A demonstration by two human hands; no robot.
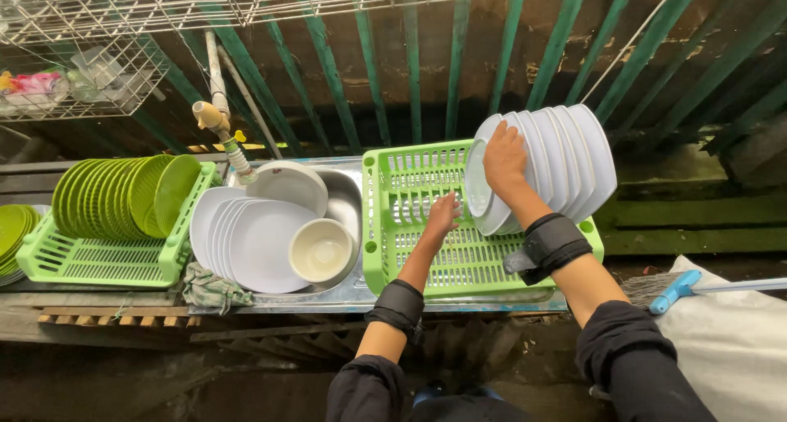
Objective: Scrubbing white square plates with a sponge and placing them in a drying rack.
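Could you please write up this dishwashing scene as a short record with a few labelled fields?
Setting: metal sink with a tap, green railings behind
Right hand: pressed flat on the front plate of the upright row of white plates
Left hand: resting on the floor of the green drying basket, holding nothing
Sink contents: stacked white plates and a cream bowl
Left side: green plates standing in a second green basket
Other: rag, blue-handled broom
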